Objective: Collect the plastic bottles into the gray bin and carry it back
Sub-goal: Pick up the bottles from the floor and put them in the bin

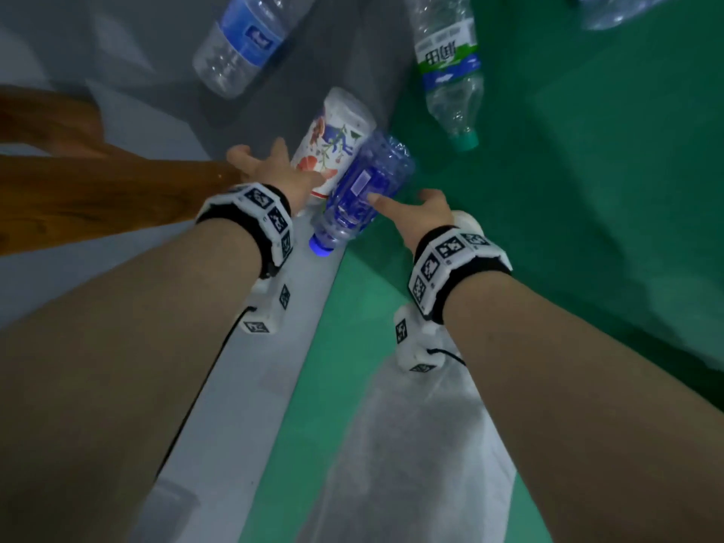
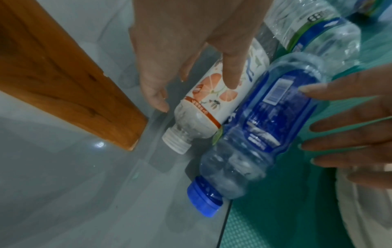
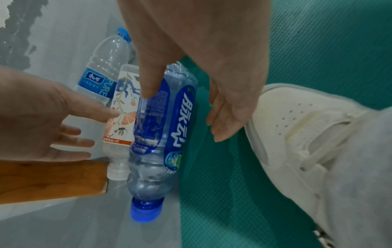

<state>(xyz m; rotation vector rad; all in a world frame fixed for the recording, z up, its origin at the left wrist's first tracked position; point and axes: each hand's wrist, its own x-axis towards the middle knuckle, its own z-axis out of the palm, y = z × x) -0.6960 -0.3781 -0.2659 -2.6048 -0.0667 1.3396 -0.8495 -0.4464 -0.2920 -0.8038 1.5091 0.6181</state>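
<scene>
A blue-tinted bottle with a blue cap [image 1: 364, 190] lies on the floor along the edge of the green mat. Against its left side lies a white bottle with a flower print [image 1: 333, 139]. My left hand [image 1: 266, 166] reaches over the white bottle with spread fingers, and its thumb [image 2: 231, 75] lies on the label. My right hand [image 1: 411, 207] hovers over the blue bottle, its thumb [image 3: 148, 83] touching the label while the other fingers [image 3: 222, 120] stay clear on the far side. Neither hand grips anything. No gray bin is in view.
A clear bottle with a blue label [image 1: 243, 45] lies further off on the gray floor [image 1: 254, 366]. A clear green-capped bottle [image 1: 450, 72] lies on the green mat [image 1: 587, 190]. A wooden leg [image 1: 78, 182] stands left of my left hand. My white shoe [image 3: 297, 134] is at the right.
</scene>
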